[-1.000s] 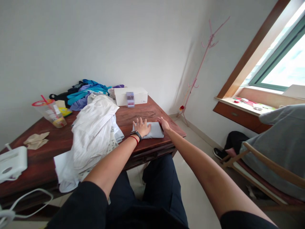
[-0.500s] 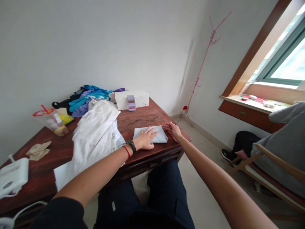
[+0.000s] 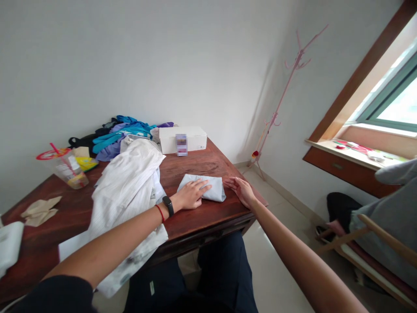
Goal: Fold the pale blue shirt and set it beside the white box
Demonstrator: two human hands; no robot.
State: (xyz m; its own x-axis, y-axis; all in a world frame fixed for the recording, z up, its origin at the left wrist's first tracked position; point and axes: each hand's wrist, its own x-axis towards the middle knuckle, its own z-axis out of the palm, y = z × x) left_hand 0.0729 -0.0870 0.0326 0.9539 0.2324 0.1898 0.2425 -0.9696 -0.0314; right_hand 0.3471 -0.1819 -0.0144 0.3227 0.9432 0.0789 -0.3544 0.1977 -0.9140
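A folded light grey-blue cloth (image 3: 215,191) lies on the dark red wooden table (image 3: 192,164) close to its front edge. My left hand (image 3: 192,194) rests flat on the left part of the cloth, fingers stretched out. Just past the cloth's right end, my right hand (image 3: 243,189) rests on its side on the tabletop with fingers extended and nothing in it. A loose pile of white clothes (image 3: 125,182) spreads left of the cloth and hangs over the front edge, partly under my left forearm.
A white box (image 3: 189,140) stands at the back beside blue and purple clothes (image 3: 127,130). Left are a plastic cup with a straw (image 3: 70,169), a beige tissue (image 3: 41,211) and a white device (image 3: 9,245). A pink coat rack (image 3: 286,91) and a seated person (image 3: 391,213) are at right.
My left hand has slid left on the cloth, toward its left end. My right hand stays by the right end, fingers a little more curved. The view has shifted slightly.
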